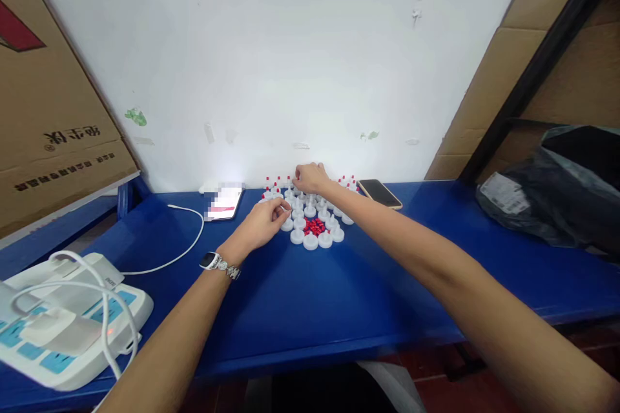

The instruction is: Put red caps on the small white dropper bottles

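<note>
Numerous white caps [310,242] stand on the bench [300,310], surrounding red tips [314,227]. Caps appear light, stiff, smooth; grip at the rim. From the tips, left hand [271,218], fingers curled, lies at 10 o'clock, right hand [310,179] at 12; whether either clamps anything cannot be told.

Chinese lettering [72,134] and ® [49,148] on the cardboard box [48,77]

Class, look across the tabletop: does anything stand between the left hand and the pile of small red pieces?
Yes: some white spouted caps, just right of the left hand, stand between it and the red pieces.
</note>
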{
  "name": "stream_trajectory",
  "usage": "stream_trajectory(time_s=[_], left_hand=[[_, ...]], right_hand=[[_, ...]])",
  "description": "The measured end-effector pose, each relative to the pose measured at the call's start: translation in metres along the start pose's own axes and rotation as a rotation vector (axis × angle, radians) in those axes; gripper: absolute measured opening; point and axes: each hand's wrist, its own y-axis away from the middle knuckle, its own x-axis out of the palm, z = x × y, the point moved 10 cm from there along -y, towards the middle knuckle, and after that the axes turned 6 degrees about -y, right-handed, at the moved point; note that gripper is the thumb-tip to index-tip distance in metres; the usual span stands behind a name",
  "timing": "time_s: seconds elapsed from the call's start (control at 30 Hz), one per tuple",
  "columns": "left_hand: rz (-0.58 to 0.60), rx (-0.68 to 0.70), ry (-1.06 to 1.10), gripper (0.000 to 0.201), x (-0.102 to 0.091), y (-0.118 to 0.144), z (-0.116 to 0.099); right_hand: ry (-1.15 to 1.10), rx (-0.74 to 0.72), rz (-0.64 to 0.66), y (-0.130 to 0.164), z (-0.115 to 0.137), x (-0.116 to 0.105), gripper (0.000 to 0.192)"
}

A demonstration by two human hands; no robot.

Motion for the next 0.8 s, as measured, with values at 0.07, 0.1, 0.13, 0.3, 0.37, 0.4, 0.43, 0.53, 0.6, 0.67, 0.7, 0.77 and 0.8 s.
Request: stream_trajectory(time_s=[0.07, 0.1, 0.13, 0.3, 0.37, 0.4, 0.43, 0.53, 0.6, 0.67, 0.7, 0.77, 0.8], left_hand=[[0.003, -0.001, -0.007, 0.024, 0.000, 0.000, 0.000], [0.006, -0.002, -0.011, 0.024, 0.000, 0.000, 0.000], [0.006, -0.003, -0.017, 0.024, 0.000, 0.000, 0.000], [-0.144, 0.042, -0.045, 0.027, -0.012, 0.001, -0.008], [-0.251, 0.050, -0.044, 0.035, -0.020, 0.004, -0.014], [-0.290, 0.051, -0.041, 0.040, -0.023, 0.006, -0.018], [-0.314, 0.055, -0.036, 0.045, -0.025, 0.007, -0.023], [-0.300, 0.106, -0.021, 0.048, -0.020, 0.009, -0.043], [-0.262, 0.159, 0.000, 0.040, -0.014, 0.009, -0.056], [-0.241, 0.201, 0.034, 0.035, -0.010, 0.009, -0.066], [-0.245, 0.212, 0.050, 0.035, -0.010, 0.010, -0.069], [-0.266, 0.227, 0.065, 0.038, -0.011, 0.012, -0.072], [-0.277, 0.239, 0.062, 0.039, -0.012, 0.013, -0.073]], right_hand=[[-0.007, 0.011, 0.033, 0.000, -0.003, 0.005, 0.021], [-0.017, 0.011, 0.037, 0.000, -0.003, 0.006, 0.018], [-0.028, 0.013, 0.033, 0.001, -0.003, 0.005, 0.017], [-0.227, 0.030, -0.122, 0.023, -0.002, -0.031, 0.019], [-0.518, 0.056, -0.188, 0.045, -0.004, -0.044, 0.017], [-0.662, 0.058, -0.180, 0.058, -0.003, -0.045, 0.018], [-0.788, 0.058, -0.167, 0.071, -0.002, -0.045, 0.018], [-1.019, 0.038, -0.143, 0.109, 0.006, -0.043, 0.025], [-1.043, 0.057, -0.158, 0.127, 0.006, -0.042, 0.031], [-0.984, 0.069, -0.196, 0.138, 0.004, -0.044, 0.037], [-0.956, 0.068, -0.209, 0.141, 0.005, -0.046, 0.039], [-0.942, 0.061, -0.224, 0.144, 0.006, -0.048, 0.043], [-0.958, 0.065, -0.227, 0.144, 0.007, -0.048, 0.044]])
